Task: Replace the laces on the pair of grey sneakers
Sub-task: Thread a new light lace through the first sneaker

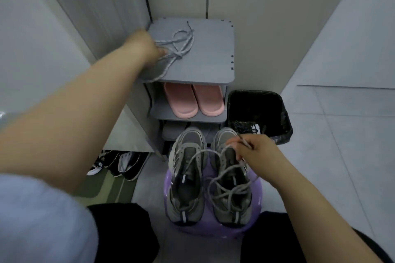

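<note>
A: Where are the laces found, and how are they held?

B: At the left, the left hand (147, 45) is stretched out to the top board of the grey shoe rack (213, 53). Its fingers are curled on the spare grey lace (182, 43), which lies there in a loose tangle. One end hangs over the front edge of the board.

A: And the shoes?

B: They are set side by side on a purple stool (255, 179), between the knees. No lace is seen in the eyelets of the left sneaker (186, 177). Over the right sneaker (232, 190) a second grey lace (224, 174) is spread in wide loops, and one loop crosses to the other shoe. Whether it is threaded cannot be told. Its tip is pinched between thumb and fingers of the right hand (254, 149), just above the toe of that shoe.

A: How is such a lace expected to handle?

B: It is judged to be very light, soft and limp, so no shape is kept and tangles are made easily. It is best taken at the stiff tip, because only this part can be pushed through an eyelet. The tangle should be lifted slowly, so that no knot is pulled tight. The sneaker may slide on the smooth stool, so it should be steadied at its side.

A: And at the far right?

B: Dark laces are seen inside a black bin (285, 117); probably the old ones were discarded there.
</note>
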`<control>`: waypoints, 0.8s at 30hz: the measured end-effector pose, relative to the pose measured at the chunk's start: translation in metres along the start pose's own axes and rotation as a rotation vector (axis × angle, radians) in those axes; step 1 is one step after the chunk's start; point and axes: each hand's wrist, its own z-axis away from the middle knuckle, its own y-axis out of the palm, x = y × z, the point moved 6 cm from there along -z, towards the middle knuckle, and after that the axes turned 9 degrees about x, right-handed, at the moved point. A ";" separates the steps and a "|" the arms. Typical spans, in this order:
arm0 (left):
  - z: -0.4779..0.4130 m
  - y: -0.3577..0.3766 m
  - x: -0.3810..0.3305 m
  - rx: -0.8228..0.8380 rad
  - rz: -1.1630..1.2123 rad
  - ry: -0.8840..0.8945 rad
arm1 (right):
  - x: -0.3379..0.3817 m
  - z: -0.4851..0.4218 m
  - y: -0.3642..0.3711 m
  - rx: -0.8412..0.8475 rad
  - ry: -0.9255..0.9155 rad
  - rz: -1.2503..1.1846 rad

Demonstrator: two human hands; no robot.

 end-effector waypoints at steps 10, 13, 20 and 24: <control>0.139 0.156 -0.038 0.719 0.227 0.700 | 0.010 0.004 -0.034 -0.257 -0.134 -0.408; 0.124 0.158 -0.019 0.673 0.475 0.565 | 0.004 0.004 -0.040 -0.321 -0.126 -0.429; 0.093 0.172 0.021 0.470 0.339 0.390 | -0.023 -0.007 -0.060 -0.527 -0.073 -0.460; 0.087 0.195 0.019 0.477 0.537 0.263 | -0.042 -0.027 -0.042 -0.306 0.094 -0.200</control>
